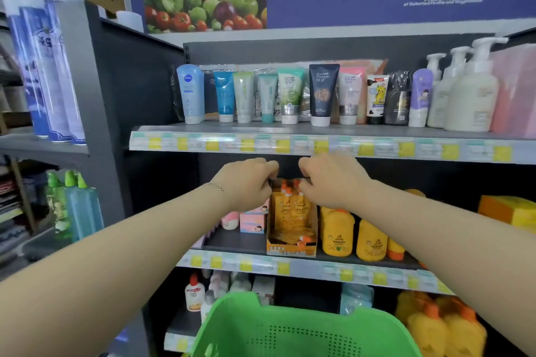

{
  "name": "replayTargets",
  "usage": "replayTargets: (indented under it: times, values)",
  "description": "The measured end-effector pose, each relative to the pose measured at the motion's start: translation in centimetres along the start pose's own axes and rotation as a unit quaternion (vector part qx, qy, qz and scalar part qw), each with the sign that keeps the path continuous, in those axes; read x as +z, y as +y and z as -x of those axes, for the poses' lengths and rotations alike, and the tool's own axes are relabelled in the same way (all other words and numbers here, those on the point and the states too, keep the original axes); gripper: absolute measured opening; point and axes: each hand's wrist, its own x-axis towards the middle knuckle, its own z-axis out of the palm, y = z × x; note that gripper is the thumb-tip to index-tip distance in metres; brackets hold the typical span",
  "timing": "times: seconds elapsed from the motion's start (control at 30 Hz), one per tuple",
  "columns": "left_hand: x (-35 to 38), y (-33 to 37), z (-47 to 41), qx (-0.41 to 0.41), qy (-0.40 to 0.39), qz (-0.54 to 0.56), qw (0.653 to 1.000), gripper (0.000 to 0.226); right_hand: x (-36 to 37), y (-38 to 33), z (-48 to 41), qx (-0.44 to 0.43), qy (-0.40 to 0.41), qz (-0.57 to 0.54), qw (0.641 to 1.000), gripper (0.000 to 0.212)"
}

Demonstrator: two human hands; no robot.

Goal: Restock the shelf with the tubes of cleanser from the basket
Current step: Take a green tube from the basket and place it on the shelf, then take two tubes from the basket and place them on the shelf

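Shelf (162, 128): cleanser tubes (323, 93) upright in a row. Green basket (290, 327) below. Raised left hand (246, 182) and right hand (330, 180): fingers curled, grip contents cannot be told.

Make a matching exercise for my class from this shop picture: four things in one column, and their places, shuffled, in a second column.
Things
1. Nivea tube
2. white pump bottles
3. orange pouch box
4. green basket

Places
A. lowest in view, in front of the shelves
B. on the middle shelf
C. left end of the tube row on the upper shelf
D. right of the tubes on the upper shelf

Pairs: 1-C, 2-D, 3-B, 4-A
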Motion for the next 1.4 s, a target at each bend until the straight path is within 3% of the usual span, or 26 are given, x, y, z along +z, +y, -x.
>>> replayTargets:
  times: [0.13,0.33,0.53,0.7,0.83,1.03,1.27,1.4]
  values:
    - [1.9,1.3,1.6,-0.003,-0.020,0.005,1.000,0.025,1.9,-0.1,2.2,0.002,-0.012,-0.013,1.000,0.018]
    - [5.7,3.1,3.4,0.023,-0.065,0.017,0.997,0.007,5.5,-1.1,5.3,0.022,-0.064,-0.027,0.997,0.016]
    - [10.5,4.7,5.6,0.060,-0.132,0.010,0.989,0.027,10.1,-2.5,8.7,0.026,-0.138,-0.060,0.988,0.020]
    - [14.9,5.0,7.3,0.067,-0.185,0.028,0.980,0.017,14.0,-3.5,11.3,0.062,-0.200,-0.120,0.970,0.021]
    - [18.8,5.5,8.7,0.064,-0.249,0.056,0.965,0.029,18.0,-4.4,13.9,0.100,-0.257,-0.169,0.946,0.018]
    - [24.7,7.3,10.1,0.056,-0.330,0.097,0.937,0.038,24.0,-6.6,17.5,0.140,-0.367,-0.217,0.894,0.023]
    - [31.3,9.5,13.7,0.057,-0.488,0.137,0.860,0.038,29.3,-8.5,21.1,0.105,-0.537,-0.268,0.793,0.030]
    - [34.1,10.8,16.6,0.038,-0.552,0.141,0.821,0.042,30.7,-8.8,22.2,0.094,-0.596,-0.285,0.744,0.035]
